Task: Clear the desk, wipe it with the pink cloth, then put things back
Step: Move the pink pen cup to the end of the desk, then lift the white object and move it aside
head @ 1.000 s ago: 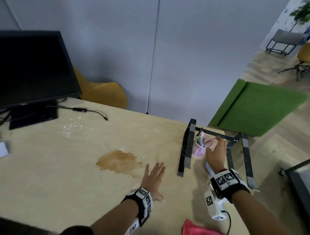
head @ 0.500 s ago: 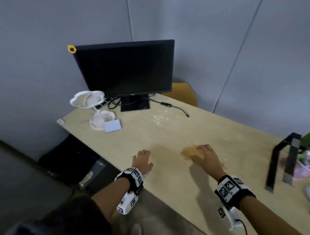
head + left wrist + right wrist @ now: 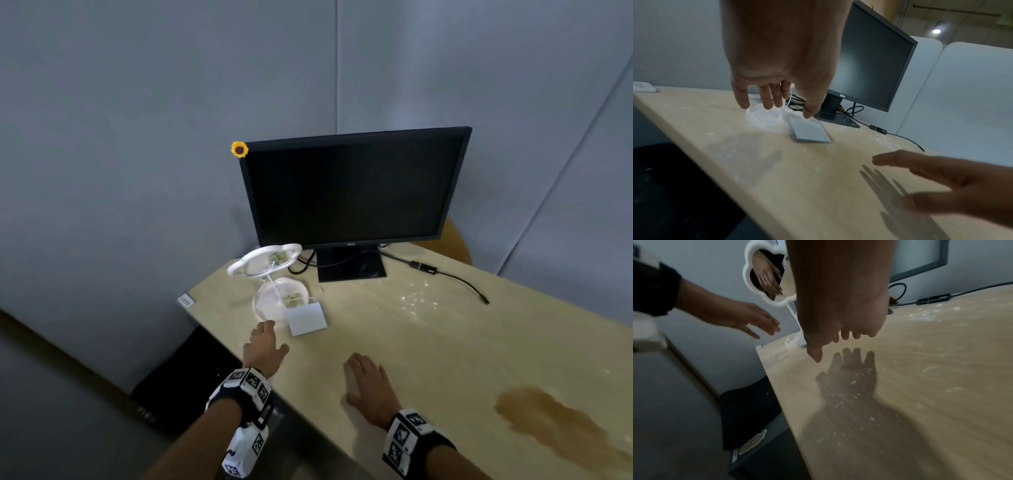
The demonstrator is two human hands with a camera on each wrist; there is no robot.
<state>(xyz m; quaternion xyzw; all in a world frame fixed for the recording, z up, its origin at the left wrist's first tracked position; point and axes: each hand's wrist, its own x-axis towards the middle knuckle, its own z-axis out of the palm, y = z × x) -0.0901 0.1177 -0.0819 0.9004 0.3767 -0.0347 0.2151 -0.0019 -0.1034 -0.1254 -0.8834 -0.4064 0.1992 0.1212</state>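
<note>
A white cloud-shaped mirror (image 3: 263,263) on a thin stem rises from a round white base (image 3: 279,303) at the desk's (image 3: 428,359) far left corner. A pale grey pad (image 3: 307,320) leans against that base. My left hand (image 3: 272,337) hovers just before the base, fingers spread and loosely bent over it (image 3: 774,104), holding nothing. My right hand (image 3: 356,377) floats flat above the bare wood, empty, its shadow under it (image 3: 838,344). A brown spill (image 3: 548,421) stains the desk at the right. White crumbs (image 3: 416,296) lie before the monitor. No pink cloth shows.
A black monitor (image 3: 352,188) with a sunflower clip (image 3: 239,149) stands at the back; its cable (image 3: 455,279) trails right. A small white tag (image 3: 185,301) lies at the corner. A dark unit (image 3: 178,383) sits below the desk's left edge.
The view has swung left from the black stand and pink cup to the monitor corner. My right hand left the cup; both hands moved left, the left one up to the mirror's base.
</note>
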